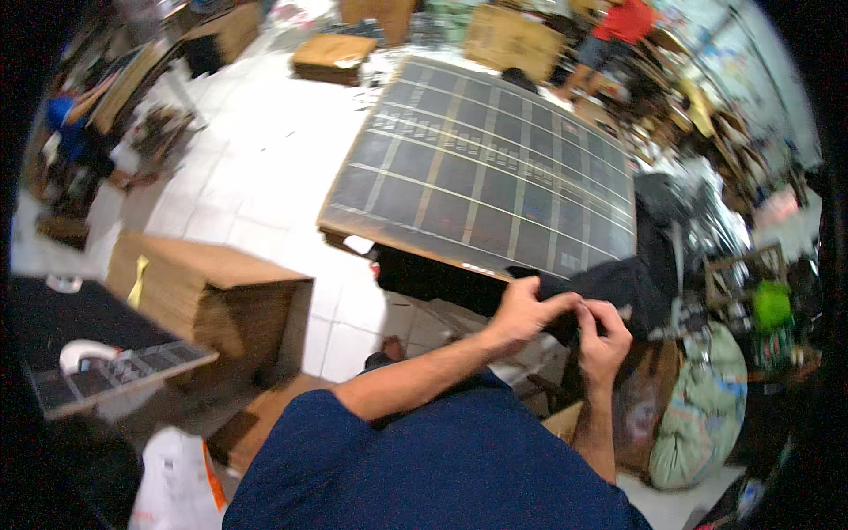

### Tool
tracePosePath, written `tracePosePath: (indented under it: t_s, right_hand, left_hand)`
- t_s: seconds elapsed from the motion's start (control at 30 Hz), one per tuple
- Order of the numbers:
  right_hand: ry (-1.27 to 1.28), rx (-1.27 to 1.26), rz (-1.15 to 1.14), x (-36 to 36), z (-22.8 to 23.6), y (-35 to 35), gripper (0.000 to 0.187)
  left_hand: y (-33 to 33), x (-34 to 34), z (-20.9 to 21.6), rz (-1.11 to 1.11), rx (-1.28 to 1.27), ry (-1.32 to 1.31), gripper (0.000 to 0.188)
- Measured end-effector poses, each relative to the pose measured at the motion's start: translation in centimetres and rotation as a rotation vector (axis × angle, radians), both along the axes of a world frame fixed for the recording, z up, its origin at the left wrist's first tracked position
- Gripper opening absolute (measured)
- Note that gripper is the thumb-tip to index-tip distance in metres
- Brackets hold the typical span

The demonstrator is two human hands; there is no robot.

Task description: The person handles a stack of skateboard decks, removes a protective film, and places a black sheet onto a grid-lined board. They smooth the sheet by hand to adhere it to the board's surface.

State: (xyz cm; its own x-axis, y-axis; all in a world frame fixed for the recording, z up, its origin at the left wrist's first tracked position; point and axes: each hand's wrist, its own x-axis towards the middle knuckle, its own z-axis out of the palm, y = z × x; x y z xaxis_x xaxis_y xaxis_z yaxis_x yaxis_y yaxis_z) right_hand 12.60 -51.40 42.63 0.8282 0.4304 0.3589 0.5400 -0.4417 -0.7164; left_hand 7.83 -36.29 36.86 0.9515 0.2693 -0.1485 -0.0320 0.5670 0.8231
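Note:
My left hand (pixel 523 316) and my right hand (pixel 606 337) meet just off the near edge of a dark table (pixel 495 190) marked with a pale grid. Both are closed, with fingertips pinched together at one spot. Whatever lies between them is too small or hidden to make out. Right behind the fingers, black cloth (pixel 623 287) drapes over the table's near right corner; whether the fingers touch it I cannot tell.
Stacked cardboard (pixel 212 283) stands at left, beside a smaller dark board (pixel 115 362) carrying a white tape roll (pixel 88 356). A stuffed green sack (pixel 704 411) sits at right. Two people, one in red (pixel 623 24) and one in blue (pixel 62 113), are farther off among piled materials.

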Motion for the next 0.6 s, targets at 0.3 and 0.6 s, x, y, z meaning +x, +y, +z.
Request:
tracePosePath:
  t_s: [0.3,0.6]
  right_hand:
    - [0.104,0.108,-0.123,-1.5,0.2,0.6,0.012]
    - [0.127,0.179,-0.107,-3.0,0.5,1.0,0.014]
  left_hand:
    - [1.5,-1.3,-0.2,-0.209,-0.416,-0.126,0.018]
    - [1.8,-1.2,-0.9,-0.237,-0.399,-0.095,0.012]
